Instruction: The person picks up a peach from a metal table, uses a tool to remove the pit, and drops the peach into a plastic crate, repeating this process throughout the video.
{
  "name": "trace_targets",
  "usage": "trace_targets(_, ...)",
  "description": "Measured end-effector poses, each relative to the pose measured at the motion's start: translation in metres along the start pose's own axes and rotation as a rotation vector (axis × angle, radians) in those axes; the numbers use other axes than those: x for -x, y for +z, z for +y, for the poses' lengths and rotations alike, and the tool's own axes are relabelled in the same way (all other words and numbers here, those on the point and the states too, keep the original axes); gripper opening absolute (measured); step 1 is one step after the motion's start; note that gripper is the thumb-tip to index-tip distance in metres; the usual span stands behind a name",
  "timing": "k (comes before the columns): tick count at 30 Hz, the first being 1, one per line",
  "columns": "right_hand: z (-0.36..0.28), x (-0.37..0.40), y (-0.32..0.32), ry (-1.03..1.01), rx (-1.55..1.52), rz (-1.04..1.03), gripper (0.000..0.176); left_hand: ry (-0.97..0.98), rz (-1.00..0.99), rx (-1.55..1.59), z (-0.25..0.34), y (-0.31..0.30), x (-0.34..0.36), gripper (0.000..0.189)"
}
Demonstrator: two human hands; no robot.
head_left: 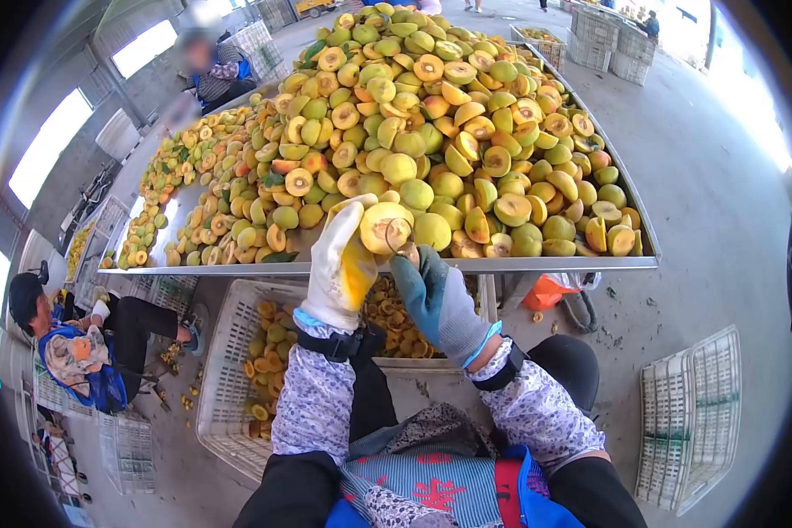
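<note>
My left hand (336, 268), in a white glove with a yellow-stained palm, is closed around a halved yellow peach (380, 225), its cut face turned toward me. In a blue-and-grey glove, my right hand (437, 304) grips a pitting tool (407, 253) whose thin curved loop lies against the cut face. Most of the tool's handle is hidden by the fingers. Both hands are above the near edge of a metal table (537, 263), heaped with whole-looking and halved peaches (399, 167).
Below the table, a white crate (229, 374) holds peach halves and smaller fruit pieces. Another crate (688, 418) stands on the floor at right. A seated person (88, 343) is at left, another person (216, 75) beyond the table. An orange-and-white bag (550, 290) lies under the table.
</note>
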State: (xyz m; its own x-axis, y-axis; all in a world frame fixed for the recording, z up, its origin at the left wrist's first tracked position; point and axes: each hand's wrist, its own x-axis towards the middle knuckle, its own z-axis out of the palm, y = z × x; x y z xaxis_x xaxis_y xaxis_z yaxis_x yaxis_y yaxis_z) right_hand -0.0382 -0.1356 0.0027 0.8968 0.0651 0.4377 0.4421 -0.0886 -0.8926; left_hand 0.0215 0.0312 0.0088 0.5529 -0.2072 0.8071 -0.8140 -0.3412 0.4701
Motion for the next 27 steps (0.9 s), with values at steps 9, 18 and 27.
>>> trace_targets(9,0.017,0.001,0.005,-0.003,0.238,-0.059,0.030,-0.803,0.226,1.059,0.027,0.014,-0.002,0.040)
trace_targets(18,0.030,0.004,0.014,-0.029,0.344,-0.090,0.032,-0.976,0.280,1.116,0.014,0.001,0.009,0.046)
trace_targets(27,0.033,0.012,0.021,0.132,0.009,-0.220,0.039,-0.995,0.361,0.900,0.038,0.012,0.004,0.048)
